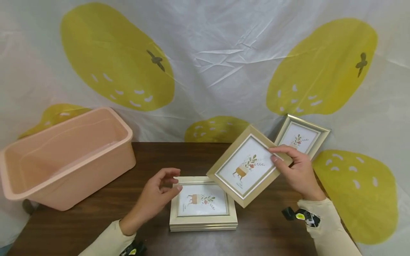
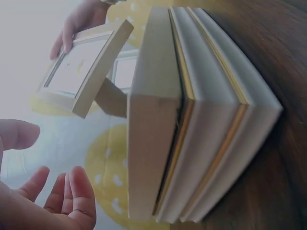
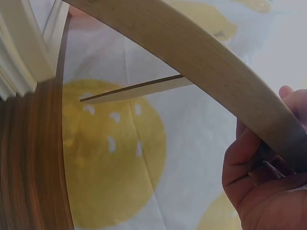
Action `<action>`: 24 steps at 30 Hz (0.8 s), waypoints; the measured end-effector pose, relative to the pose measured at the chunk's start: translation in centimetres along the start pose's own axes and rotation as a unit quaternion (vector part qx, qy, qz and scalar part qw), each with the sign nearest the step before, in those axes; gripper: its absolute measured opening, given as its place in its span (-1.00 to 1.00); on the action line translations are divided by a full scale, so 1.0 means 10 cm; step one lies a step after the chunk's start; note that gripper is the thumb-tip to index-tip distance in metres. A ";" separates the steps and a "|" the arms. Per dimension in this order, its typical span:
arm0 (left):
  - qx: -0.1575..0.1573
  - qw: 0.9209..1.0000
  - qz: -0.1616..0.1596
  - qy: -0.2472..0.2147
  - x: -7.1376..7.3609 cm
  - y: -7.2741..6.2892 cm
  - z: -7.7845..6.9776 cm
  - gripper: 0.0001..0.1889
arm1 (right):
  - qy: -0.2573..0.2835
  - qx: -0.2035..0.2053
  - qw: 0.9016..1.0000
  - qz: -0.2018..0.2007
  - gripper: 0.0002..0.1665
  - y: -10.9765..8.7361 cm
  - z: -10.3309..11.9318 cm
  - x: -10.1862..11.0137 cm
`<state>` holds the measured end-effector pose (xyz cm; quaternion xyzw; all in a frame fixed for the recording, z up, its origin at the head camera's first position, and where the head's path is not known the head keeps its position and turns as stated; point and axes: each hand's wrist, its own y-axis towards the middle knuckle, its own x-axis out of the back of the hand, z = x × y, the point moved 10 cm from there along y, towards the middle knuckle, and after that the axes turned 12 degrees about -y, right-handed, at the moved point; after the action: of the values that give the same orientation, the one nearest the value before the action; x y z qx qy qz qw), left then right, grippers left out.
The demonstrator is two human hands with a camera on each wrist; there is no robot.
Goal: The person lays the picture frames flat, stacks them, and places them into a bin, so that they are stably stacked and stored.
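My right hand (image 1: pixel 298 170) grips a light wooden picture frame (image 1: pixel 221 156) by its right corner, thumb on the front. The frame is tilted in the air, its lower left corner overlapping a stack of picture frames (image 1: pixel 203 223) in the head view. In the right wrist view the held frame (image 3: pixel 192 62) shows its side edge, with a thin stand leg (image 3: pixel 139 89) sticking out behind. My left hand (image 1: pixel 157 192) is beside the stack's left edge, fingers loosely bent, nothing in them. In the left wrist view its fingers (image 2: pixel 82 196) are apart from the stack (image 2: pixel 206 120).
A pink plastic bin (image 1: pixel 102 177) stands on the left of the dark wooden table (image 1: pixel 153 156). Another picture frame (image 1: pixel 320 138) leans upright at the back right, behind my right hand. A white cloth (image 1: pixel 217 28) with yellow fruit prints hangs behind the table.
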<state>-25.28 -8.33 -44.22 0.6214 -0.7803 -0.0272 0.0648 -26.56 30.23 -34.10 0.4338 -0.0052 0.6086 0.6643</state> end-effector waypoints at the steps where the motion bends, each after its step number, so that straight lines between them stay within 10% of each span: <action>1: -0.004 1.000 0.006 -0.004 -0.03 0.01 -0.02 -0.55 | 0.001 0.001 1.000 0.002 -0.70 0.00 0.01 -0.02; 24: -0.064 0.988 0.133 -0.054 -0.53 0.13 -0.24 -0.27 | 0.086 0.036 0.993 0.077 -0.66 -0.12 0.41 -0.48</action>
<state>-25.05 -2.79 -42.03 0.5040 -0.8552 -0.1015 0.0653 -24.69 24.15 -34.81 0.4015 0.0405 0.6932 0.5972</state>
